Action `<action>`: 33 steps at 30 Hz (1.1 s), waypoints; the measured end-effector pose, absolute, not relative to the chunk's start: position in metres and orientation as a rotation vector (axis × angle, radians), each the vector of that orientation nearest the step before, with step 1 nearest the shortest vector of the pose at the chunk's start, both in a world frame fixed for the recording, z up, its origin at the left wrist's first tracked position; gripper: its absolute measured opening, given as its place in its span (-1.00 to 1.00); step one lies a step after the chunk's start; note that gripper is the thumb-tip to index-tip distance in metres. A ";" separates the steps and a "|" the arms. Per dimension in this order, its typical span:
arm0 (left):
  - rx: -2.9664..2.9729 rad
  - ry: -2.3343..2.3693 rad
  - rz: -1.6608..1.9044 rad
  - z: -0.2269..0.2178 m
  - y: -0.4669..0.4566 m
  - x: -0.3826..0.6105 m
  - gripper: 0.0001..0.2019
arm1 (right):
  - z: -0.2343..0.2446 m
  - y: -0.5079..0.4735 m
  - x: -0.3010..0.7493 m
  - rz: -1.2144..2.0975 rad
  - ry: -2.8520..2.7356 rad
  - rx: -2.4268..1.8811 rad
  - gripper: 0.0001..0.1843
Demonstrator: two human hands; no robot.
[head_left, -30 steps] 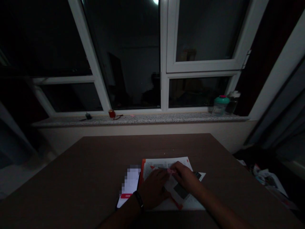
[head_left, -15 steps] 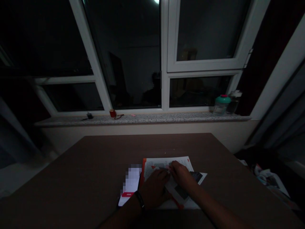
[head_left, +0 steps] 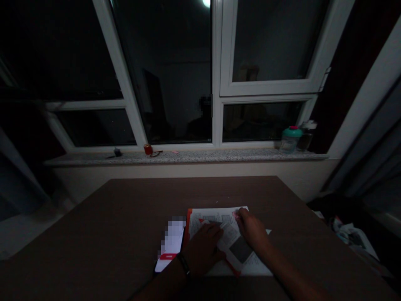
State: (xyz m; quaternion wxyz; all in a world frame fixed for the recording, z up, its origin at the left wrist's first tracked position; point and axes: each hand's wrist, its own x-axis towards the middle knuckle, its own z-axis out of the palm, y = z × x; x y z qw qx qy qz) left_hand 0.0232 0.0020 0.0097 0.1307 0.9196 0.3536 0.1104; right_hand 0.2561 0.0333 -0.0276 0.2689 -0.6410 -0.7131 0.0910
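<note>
A printed page (head_left: 197,214) with an orange left edge lies on the table. Over it is a folded printed sheet (head_left: 240,250) with a dark picture block and a red edge. My left hand (head_left: 203,247), a dark band at its wrist, rests on the folded sheet, thumb apart from the fingers. At the page's upper right, my right hand (head_left: 253,228) pinches a small pink piece (head_left: 234,215), its kind too blurred to tell. A lit phone (head_left: 175,238) with a red strip across its screen lies left of the page.
The brown table (head_left: 125,217) reaches to the wall under the window. Along the stone sill (head_left: 200,156) stand a small dark bottle (head_left: 118,152), a red spool-like item (head_left: 148,149), a teal-lidded jar (head_left: 291,140) and a clear bottle (head_left: 306,136).
My right hand has moved right, away from the left hand, with the pink piece in its fingers. More of the folded sheet shows between the hands. My left hand has stayed in place.
</note>
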 end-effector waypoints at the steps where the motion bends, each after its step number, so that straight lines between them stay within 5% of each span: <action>1: 2.674 1.042 0.312 0.010 0.002 0.023 -0.45 | -0.026 0.033 0.259 0.257 -1.900 -1.704 -0.82; 10: 2.728 1.199 0.331 0.007 0.012 0.010 -0.57 | -0.024 0.036 0.264 0.718 -1.821 -1.366 -0.72; 16: 2.738 1.278 0.294 0.002 0.012 0.010 -0.40 | -0.025 0.030 0.256 1.029 -1.878 -1.170 -0.73; 28: 2.795 1.288 0.178 -0.001 0.021 0.007 -0.36 | -0.023 0.028 0.251 0.712 -2.042 -1.235 -0.86; 33: 2.767 1.306 0.254 0.006 0.014 0.012 -0.60 | -0.017 0.027 0.249 0.692 -2.087 -1.176 -0.87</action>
